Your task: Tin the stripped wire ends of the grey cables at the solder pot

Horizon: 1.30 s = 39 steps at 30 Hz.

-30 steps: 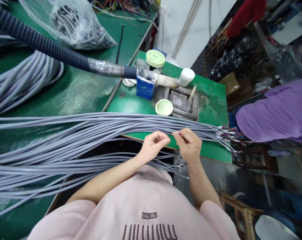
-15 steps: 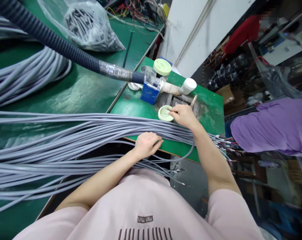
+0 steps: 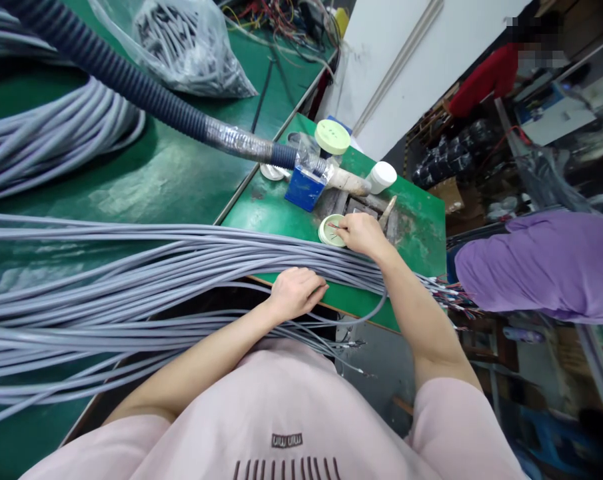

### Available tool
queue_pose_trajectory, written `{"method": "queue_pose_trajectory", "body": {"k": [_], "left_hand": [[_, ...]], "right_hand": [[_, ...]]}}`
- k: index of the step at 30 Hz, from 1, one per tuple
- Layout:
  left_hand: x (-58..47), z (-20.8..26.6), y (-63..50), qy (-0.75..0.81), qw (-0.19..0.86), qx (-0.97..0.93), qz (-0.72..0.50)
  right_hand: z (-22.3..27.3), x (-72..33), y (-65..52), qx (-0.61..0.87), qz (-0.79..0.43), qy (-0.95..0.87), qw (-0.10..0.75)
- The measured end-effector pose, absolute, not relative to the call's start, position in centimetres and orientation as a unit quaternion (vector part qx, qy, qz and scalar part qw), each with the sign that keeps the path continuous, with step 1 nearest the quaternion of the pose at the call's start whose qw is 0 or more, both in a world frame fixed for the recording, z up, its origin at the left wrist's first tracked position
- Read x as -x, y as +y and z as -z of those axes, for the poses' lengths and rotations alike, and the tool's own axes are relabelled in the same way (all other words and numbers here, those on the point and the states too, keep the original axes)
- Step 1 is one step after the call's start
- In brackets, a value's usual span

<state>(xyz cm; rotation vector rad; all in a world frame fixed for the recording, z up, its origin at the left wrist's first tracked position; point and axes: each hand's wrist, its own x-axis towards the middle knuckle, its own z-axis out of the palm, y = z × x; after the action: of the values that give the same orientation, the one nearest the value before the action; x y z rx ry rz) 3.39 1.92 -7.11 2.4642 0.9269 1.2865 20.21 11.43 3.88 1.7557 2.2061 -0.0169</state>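
My right hand (image 3: 365, 235) is closed in a pinch on the stripped end of a grey cable (image 3: 381, 305), whose thin wires reach over a small pale-green dish (image 3: 322, 233). That cable loops down at the bench edge and runs back under my left hand. My left hand (image 3: 297, 293) lies with curled fingers at the near edge of a thick bundle of grey cables (image 3: 196, 257), closed on the looped cable; its fingertips are partly hidden. The bundle's stripped, coloured wire ends (image 3: 451, 293) stick out beyond my right forearm.
A ribbed dark hose (image 3: 181, 120) ends by a blue box (image 3: 305, 188) on the green bench. Close by are a pale-green lid (image 3: 332, 137) and a white tub (image 3: 382, 177). A bag of cable pieces (image 3: 191, 50) lies farther back. A person in purple (image 3: 541, 267) is at right.
The view has shifted slightly. My right hand keeps its pinch at the dish, with the wires a little lower into it. My left hand stays in place on the cables.
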Motion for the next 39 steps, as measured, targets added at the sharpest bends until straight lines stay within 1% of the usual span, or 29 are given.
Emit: {"method": "queue_pose_trajectory", "body": {"k": [3,5,7,11,14,16,20,34,39], "left_hand": [[-3.4,7.1,1.9,0.313,0.105,-0.836,-0.439],[-3.4,7.1,1.9,0.313,0.104,-0.836,-0.440],[-3.4,7.0,1.9,0.313,0.102,-0.835,-0.440],[-3.4,7.1,1.9,0.313,0.098,-0.835,-0.442],[-3.4,7.1,1.9,0.311,0.096,-0.835,-0.444],[-3.4,7.2,1.9,0.311,0.094,-0.836,-0.441],[-3.4,7.2,1.9,0.311,0.092,-0.840,-0.435],[-3.4,7.0,2.0,0.312,0.093,-0.839,-0.436],[-3.4,6.9,2.0,0.312,0.090,-0.839,-0.436]], "right_hand": [[-3.9,-20.2,11.4,-0.613,0.009,0.775,0.156],[-4.2,-20.4,11.3,-0.611,0.012,0.779,0.137],[-4.9,-21.1,11.2,-0.614,0.012,0.784,0.094],[-5.9,-24.2,11.4,-0.649,0.001,0.760,-0.037],[-5.2,-26.9,12.0,-0.704,0.000,0.705,-0.085],[-4.2,-28.1,12.5,-0.742,0.003,0.665,-0.084],[-2.3,-29.3,13.3,-0.784,0.016,0.618,-0.055],[-0.5,-29.7,14.3,-0.798,0.007,0.603,0.009],[-0.2,-29.8,14.4,-0.798,0.007,0.602,0.020]]}}
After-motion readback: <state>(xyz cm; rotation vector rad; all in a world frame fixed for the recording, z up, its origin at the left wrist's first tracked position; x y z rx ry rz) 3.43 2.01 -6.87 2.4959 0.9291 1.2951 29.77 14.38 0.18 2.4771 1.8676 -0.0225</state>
